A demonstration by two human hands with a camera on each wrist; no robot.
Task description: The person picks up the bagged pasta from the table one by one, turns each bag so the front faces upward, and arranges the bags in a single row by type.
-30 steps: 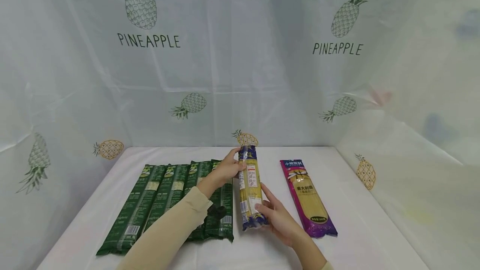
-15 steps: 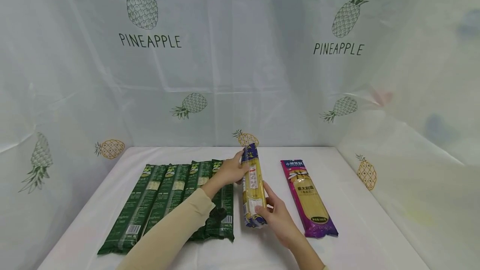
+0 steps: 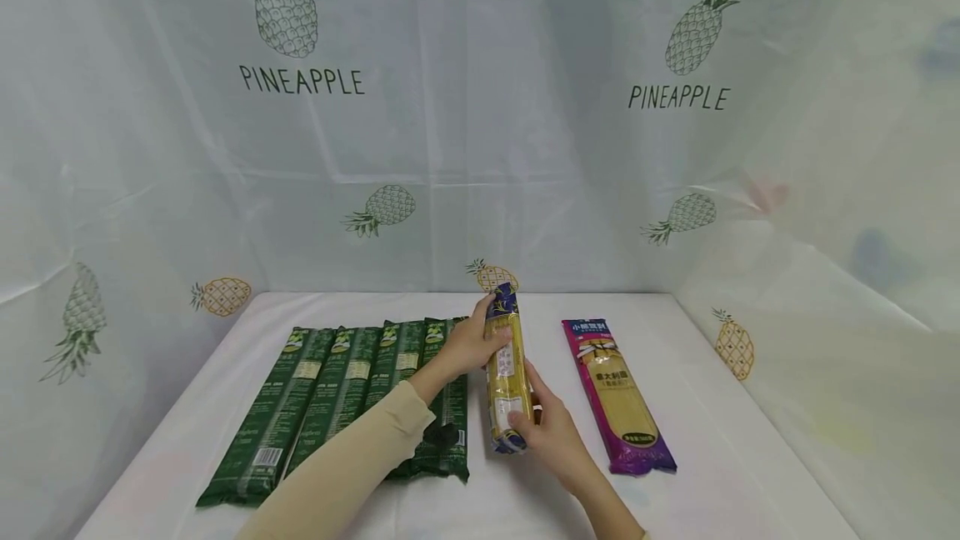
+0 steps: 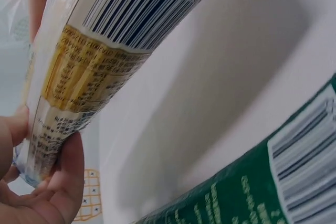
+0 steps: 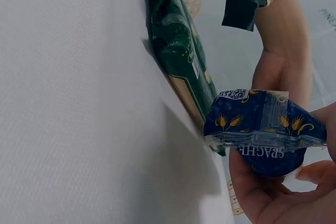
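Observation:
Both hands hold one blue-ended spaghetti packet (image 3: 504,386) with yellow pasta showing through its clear wrap. My left hand (image 3: 472,342) grips its far part from the left, thumb across the top. Around the near part, my right hand (image 3: 551,432) curls from the right with the thumb on the face. The left wrist view shows the packet's barcode side (image 4: 105,51) raised over its shadow. In the right wrist view the crimped blue end (image 5: 260,129) faces the camera. Just left of the packet lies the nearest green spaghetti packet (image 3: 453,398), partly covered by the left forearm.
Several green packets lie side by side on the white table (image 3: 750,457) at the left, such as the leftmost green packet (image 3: 262,432). A purple and pink pasta packet (image 3: 618,394) lies at the right. A pineapple-printed curtain (image 3: 525,107) hangs behind.
The spaghetti packet has turned about its long axis and its far end has shifted slightly right and up. Both hands keep hold of it; the other packets have not moved.

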